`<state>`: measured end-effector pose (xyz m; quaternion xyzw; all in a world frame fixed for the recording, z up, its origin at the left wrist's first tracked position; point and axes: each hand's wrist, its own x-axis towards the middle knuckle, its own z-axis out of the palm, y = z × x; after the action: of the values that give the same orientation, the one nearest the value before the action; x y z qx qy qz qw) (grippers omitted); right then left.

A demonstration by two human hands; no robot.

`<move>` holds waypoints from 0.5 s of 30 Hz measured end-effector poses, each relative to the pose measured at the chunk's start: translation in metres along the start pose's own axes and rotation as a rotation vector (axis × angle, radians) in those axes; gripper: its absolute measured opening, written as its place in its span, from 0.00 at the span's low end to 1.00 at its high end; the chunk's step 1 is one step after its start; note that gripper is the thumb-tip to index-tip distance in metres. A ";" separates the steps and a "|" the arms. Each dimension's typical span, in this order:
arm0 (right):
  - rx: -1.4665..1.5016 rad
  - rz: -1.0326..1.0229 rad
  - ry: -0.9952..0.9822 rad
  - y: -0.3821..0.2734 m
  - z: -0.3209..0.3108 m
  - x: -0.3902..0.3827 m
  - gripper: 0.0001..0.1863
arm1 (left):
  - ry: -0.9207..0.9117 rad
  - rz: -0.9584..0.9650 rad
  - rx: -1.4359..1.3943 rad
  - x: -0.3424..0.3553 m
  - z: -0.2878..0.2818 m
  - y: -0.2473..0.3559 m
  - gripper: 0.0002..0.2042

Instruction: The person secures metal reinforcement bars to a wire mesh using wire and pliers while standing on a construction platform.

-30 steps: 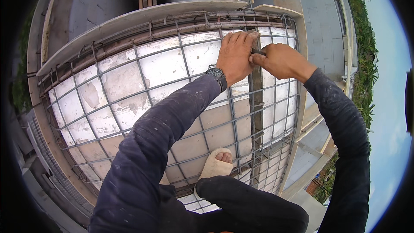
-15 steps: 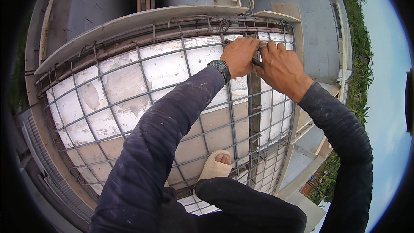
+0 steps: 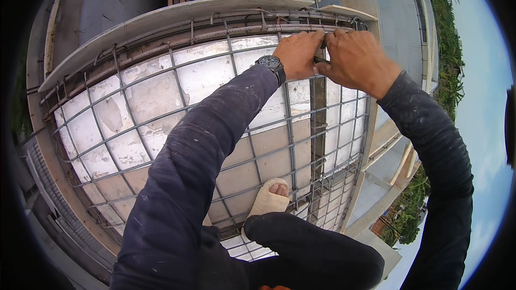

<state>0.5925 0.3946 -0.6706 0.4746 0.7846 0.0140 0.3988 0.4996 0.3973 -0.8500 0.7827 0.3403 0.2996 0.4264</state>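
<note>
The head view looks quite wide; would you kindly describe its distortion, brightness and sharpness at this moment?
Head view: fisheye distortion bows the rebar mesh and long board, within a dark rim; white panels look very bright; the right hand seems slightly soft, the wristwatch fairly clear.

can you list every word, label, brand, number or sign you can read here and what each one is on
None can be read.
Black wristwatch with a round dial: dial markings too small to read.
White, stained flat panels: no legible lettering.
</note>
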 end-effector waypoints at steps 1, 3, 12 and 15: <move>-0.115 -0.010 0.087 0.001 0.015 -0.007 0.19 | -0.068 0.049 -0.023 0.009 -0.004 0.001 0.23; -0.300 0.001 0.088 -0.004 0.014 -0.003 0.15 | -0.236 0.047 -0.025 0.025 -0.012 -0.002 0.27; -0.219 0.105 0.073 0.020 0.019 0.026 0.09 | -0.086 -0.519 -0.394 -0.029 -0.015 -0.017 0.27; -0.152 0.091 0.041 0.020 0.015 0.023 0.13 | -0.235 -0.736 -0.822 -0.048 -0.005 -0.010 0.26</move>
<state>0.6115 0.4176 -0.6868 0.4780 0.7668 0.1012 0.4163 0.4651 0.3659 -0.8655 0.4097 0.3964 0.1499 0.8078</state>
